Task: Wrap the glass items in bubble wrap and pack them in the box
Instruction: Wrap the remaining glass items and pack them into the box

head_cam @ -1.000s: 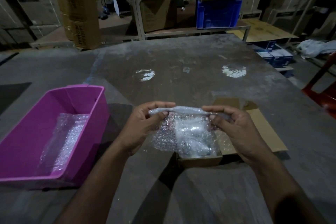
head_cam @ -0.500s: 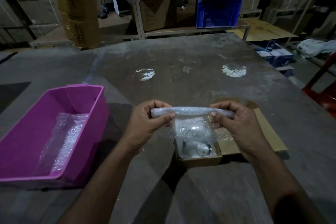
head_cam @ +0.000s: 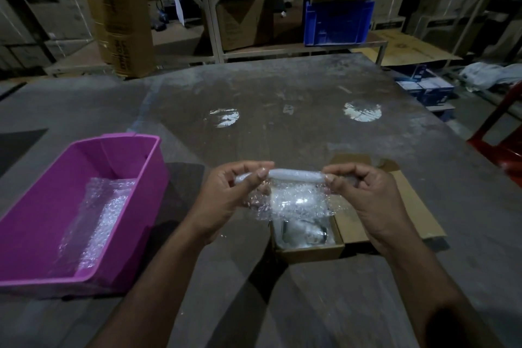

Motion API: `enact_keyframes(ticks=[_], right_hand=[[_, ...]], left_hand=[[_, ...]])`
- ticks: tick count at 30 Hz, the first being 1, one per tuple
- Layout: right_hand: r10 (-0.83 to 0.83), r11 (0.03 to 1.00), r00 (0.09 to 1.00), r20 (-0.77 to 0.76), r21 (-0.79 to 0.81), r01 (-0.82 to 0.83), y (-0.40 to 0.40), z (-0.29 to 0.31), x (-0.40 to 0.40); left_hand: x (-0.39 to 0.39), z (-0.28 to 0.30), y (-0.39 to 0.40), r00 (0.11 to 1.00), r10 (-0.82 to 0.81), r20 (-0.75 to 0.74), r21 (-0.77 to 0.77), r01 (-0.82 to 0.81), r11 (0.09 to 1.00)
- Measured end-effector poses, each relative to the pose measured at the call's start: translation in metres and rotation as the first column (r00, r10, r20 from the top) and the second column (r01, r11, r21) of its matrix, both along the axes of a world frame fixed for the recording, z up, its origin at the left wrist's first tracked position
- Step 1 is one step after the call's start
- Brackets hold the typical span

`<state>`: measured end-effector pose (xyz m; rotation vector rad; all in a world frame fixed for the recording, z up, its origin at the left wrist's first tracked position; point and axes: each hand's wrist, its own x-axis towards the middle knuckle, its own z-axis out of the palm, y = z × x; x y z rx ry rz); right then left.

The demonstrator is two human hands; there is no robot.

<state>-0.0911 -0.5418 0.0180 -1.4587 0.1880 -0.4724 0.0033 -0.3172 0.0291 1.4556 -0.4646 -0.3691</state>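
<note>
Count: two hands, one rolled item, one loose sheet of bubble wrap [head_cam: 293, 200] hanging from it, one cardboard box [head_cam: 310, 251], one pink bin [head_cam: 84, 277] with one more bubble wrap piece [head_cam: 99, 215] lying inside.

Left hand [head_cam: 228, 195] pinches the left end of the rolled item [head_cam: 293, 174], right hand [head_cam: 364, 200] pinches the right end, fingers curled. Roll is held level in the air above the box, over the near-middle of the surface [head_cam: 282, 93]. Box sits just right of centre near the front edge, flap folded out to the right. Bin sits at the left edge.

Vs 0.5 s ago: roll looks tighter, and the hanging sheet is shorter, baring more of the box interior. Box and bin unmoved.

Hard to read: the box contents show as shiny wrapped shapes, count unclear. What's inside the roll is hidden by wrap. Dim light.
</note>
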Motion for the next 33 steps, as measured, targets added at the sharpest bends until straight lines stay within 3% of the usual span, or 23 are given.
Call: enact_keyframes(ticks=[13, 25, 33], right_hand=[[0.036, 0.999, 0.997, -0.069, -0.018, -0.038, -0.003, 0.001, -0.003], [0.075, 0.997, 0.994, -0.076, -0.02, -0.077, -0.004, 0.006, -0.003], [0.04, 0.999, 0.998, -0.055, -0.004, -0.041, -0.004, 0.01, 0.0]], left_hand=[[0.007, -0.005, -0.002, 0.996, 0.048, 0.077, -0.024, -0.046, 0.999], [0.008, -0.004, 0.0, 0.994, -0.04, 0.103, 0.035, 0.037, 0.999], [0.005, 0.004, -0.002, 0.993, -0.083, -0.081, -0.193, 0.066, 0.979]])
